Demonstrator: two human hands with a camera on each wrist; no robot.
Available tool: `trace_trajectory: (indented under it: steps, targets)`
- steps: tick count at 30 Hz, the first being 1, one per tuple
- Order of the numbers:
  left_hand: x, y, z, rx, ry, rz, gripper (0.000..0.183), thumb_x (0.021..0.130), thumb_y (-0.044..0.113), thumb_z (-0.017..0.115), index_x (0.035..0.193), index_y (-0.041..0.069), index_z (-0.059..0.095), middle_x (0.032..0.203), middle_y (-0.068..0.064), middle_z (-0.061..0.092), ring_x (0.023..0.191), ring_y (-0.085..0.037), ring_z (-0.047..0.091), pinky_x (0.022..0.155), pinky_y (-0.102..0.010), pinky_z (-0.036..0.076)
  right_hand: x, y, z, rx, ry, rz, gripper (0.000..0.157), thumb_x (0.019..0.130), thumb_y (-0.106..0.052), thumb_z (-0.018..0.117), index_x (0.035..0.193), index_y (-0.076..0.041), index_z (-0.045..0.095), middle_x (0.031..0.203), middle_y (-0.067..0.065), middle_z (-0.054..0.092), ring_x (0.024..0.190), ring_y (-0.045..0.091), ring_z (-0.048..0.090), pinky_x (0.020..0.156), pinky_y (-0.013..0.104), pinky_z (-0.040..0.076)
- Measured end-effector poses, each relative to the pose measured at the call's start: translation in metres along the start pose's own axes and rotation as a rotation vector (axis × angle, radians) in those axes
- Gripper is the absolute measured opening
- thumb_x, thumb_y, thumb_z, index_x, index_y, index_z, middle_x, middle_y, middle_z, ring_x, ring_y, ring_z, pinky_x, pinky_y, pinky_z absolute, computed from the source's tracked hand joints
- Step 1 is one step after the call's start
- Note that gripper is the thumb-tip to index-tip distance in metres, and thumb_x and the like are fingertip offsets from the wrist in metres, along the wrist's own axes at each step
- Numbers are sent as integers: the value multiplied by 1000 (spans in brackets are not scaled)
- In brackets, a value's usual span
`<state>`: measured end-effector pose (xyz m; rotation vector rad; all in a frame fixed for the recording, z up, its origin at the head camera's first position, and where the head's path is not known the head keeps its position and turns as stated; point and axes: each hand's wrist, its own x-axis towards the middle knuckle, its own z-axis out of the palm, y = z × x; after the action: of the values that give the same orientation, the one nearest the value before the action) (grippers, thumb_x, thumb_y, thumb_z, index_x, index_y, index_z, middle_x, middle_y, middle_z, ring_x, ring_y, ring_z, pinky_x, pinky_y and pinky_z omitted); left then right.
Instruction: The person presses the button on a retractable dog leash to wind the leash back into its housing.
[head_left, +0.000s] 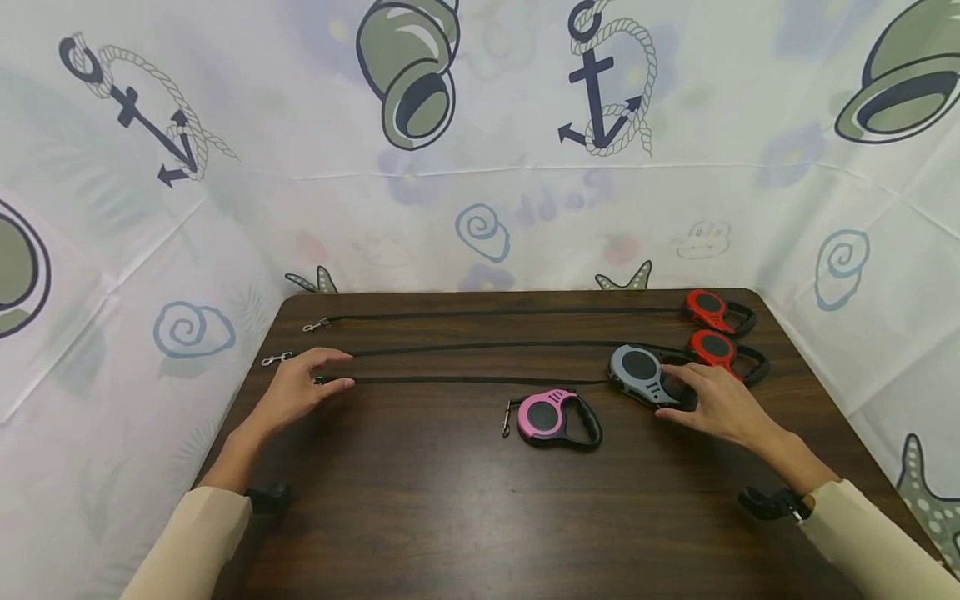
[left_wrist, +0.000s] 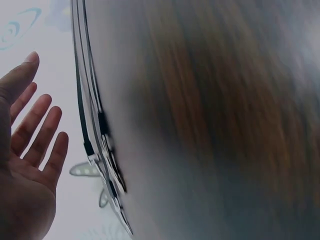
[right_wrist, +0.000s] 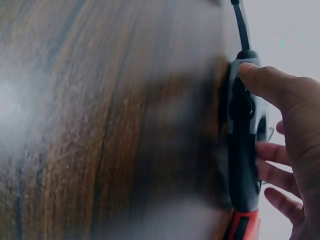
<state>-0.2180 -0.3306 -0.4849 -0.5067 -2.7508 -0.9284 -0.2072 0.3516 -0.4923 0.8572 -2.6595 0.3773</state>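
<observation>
A grey-and-black retractable dog leash (head_left: 637,371) lies at the right end of its drawn-out line, next to the red leashes. My right hand (head_left: 716,404) holds it by its handle end, thumb on the near side and fingers on the far side; in the right wrist view the thumb overlaps the grey casing (right_wrist: 245,107). At the other end, my left hand (head_left: 296,387) hovers around the metal clip (head_left: 318,380), thumb and fingers apart. The left wrist view shows that hand (left_wrist: 32,145) with spread fingers, holding nothing.
Two red retractable leashes (head_left: 707,308) lie at the back right, their black lines (head_left: 510,312) stretched left to metal clips (head_left: 317,324). A pink leash (head_left: 543,415), its clip (head_left: 506,425) beside it, sits mid-table. Patterned cloth (head_left: 487,167) surrounds the brown table (head_left: 480,517).
</observation>
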Motion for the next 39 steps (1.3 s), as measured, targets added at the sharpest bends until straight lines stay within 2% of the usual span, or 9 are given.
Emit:
trace_trajectory:
  steps: [7,13,16,20,28,39]
  targets:
    - [-8,-16,-12,69,32,8,42,85,13,90,123,2,75,126,-19,73,120,-42,66,96,-58,49,-1,7,8,35,-46,6,79,74,-38,97,138,-4,67,102,6,75,83,18,66,69,44,56]
    - [-14,-29,-19,97,37,27,43,82,11,92,121,2,75,121,-22,74,116,-46,67,97,-61,47,-2,9,14,43,-53,-30,80,74,-34,98,140,-2,65,112,15,76,95,30,73,78,52,60]
    - [-15,-34,-21,108,23,38,44,81,12,93,120,1,76,119,-22,74,115,-46,67,96,-61,46,-1,9,16,49,-38,-45,81,73,-31,98,141,-2,64,116,19,76,97,33,74,79,53,60]
    - [-13,-41,-21,121,-20,40,45,81,14,93,121,0,76,118,-20,76,113,-44,69,95,-58,47,-1,9,17,54,-22,-42,80,73,-29,98,140,-2,65,113,17,76,96,32,73,78,53,60]
    - [-9,-49,-19,112,-125,-16,43,86,15,89,123,-1,75,120,-24,74,117,-47,66,100,-63,48,-1,10,21,62,-13,-24,78,72,-30,98,138,-4,66,102,9,75,87,23,69,74,49,58]
    - [-6,-52,-17,129,-147,-18,33,89,13,86,118,0,78,116,-22,73,115,-46,65,101,-64,46,-2,8,23,79,-33,10,75,76,-27,96,139,-3,64,107,13,75,93,31,71,78,54,57]
